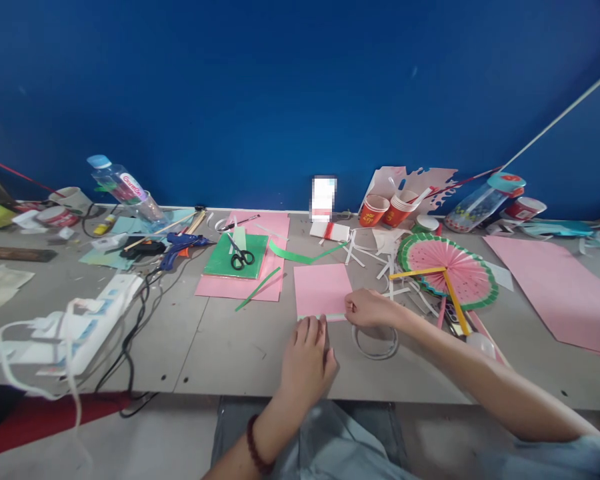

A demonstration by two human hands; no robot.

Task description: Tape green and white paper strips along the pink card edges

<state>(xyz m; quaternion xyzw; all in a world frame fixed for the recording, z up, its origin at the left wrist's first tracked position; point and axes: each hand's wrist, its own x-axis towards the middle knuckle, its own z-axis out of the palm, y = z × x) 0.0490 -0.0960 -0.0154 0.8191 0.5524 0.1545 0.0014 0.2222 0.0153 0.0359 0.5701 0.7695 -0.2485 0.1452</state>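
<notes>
A square sheet of pink paper lies on the table in front of me, with a thin pale strip along its near edge. My left hand rests flat at that edge, its fingertips touching the paper. At the paper's right edge, by the end of the strip, my right hand has its fingers curled together; what they pinch is hidden. Just below my right wrist lies a roll of tape. Scissors sit on a green packet of paper to the left.
A blue glue gun and a white power strip with cables lie left. On the right are a watermelon-patterned paper fan, paper cups, white strip scraps and larger pink sheets. A blue wall stands behind.
</notes>
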